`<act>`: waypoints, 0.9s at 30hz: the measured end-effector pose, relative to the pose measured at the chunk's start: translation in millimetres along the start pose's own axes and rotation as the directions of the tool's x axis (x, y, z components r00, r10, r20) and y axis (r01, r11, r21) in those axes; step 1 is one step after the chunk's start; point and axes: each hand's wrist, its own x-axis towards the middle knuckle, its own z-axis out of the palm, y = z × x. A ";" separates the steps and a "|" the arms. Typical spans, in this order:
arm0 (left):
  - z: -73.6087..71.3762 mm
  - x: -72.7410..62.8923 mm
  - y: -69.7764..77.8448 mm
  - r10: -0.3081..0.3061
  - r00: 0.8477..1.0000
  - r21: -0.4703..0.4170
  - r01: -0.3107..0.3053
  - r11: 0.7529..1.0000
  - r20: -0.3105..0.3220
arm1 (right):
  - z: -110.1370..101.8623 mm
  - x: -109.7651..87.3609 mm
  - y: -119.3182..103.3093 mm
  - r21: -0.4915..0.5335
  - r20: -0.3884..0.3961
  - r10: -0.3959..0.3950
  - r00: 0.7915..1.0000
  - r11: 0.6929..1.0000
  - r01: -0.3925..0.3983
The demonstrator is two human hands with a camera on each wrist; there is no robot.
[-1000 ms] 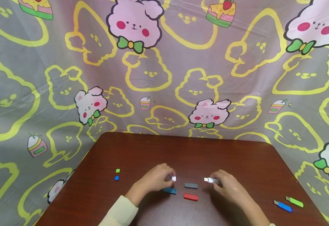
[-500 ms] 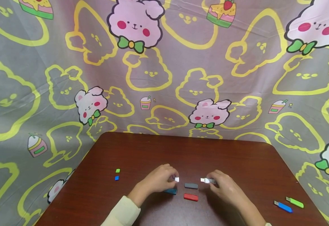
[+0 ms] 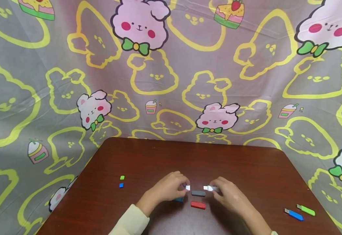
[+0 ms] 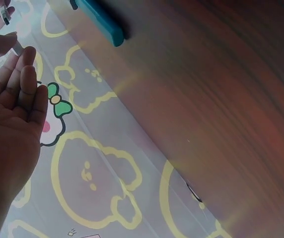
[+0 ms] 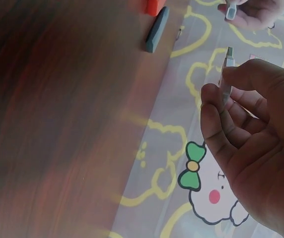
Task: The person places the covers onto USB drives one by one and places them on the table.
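My left hand (image 3: 172,186) pinches a small white USB cap (image 3: 187,187) between thumb and index finger. In the right wrist view the cap's hollow end shows. Facing it, my right hand (image 3: 231,197) pinches a white USB stick (image 5: 227,74) by its body, metal plug bare and pointing left toward the cap. A short gap separates plug and cap above the table. Just below that gap lies a grey USB stick (image 3: 198,193), with a red USB stick (image 3: 198,205) nearer me. A teal USB stick (image 4: 102,22) lies partly hidden under my left hand in the head view.
At the right of the brown table (image 3: 188,160) lie a blue USB stick (image 3: 295,215) and a green USB stick (image 3: 306,210), plugs bare. On the left side sit a green cap (image 3: 122,178) and a blue cap (image 3: 121,185). A patterned cloth (image 3: 177,65) hangs behind.
Both hands have drawn closer together: the left moved right with the cap, the right moved left with the white USB stick. The sticks on the table have stayed put.
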 end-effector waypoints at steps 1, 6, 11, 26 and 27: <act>0.4 0.5 0.4 0.008 1.000 0.005 -0.008 1.000 -0.005 | 0.9 0.0 -0.8 0.001 -0.006 -0.011 1.000 1.000 0.011; 0.3 2.5 3.2 0.032 0.999 0.018 -0.032 0.999 -0.017 | 4.9 0.1 -4.2 -0.003 -0.035 -0.073 0.997 0.997 0.073; 0.4 3.6 5.3 0.022 1.000 -0.001 -0.022 1.000 -0.007 | 7.1 1.5 -7.8 -0.001 -0.027 -0.077 0.997 0.997 0.077; 2.6 5.8 9.0 0.068 0.997 0.033 -0.067 0.997 -0.023 | 9.5 5.6 -20.0 0.000 0.014 -0.084 0.996 0.996 0.084; 2.9 6.2 9.0 0.068 0.997 0.032 -0.067 0.997 -0.023 | 9.6 5.8 -20.2 -0.002 0.015 -0.086 0.996 0.996 0.086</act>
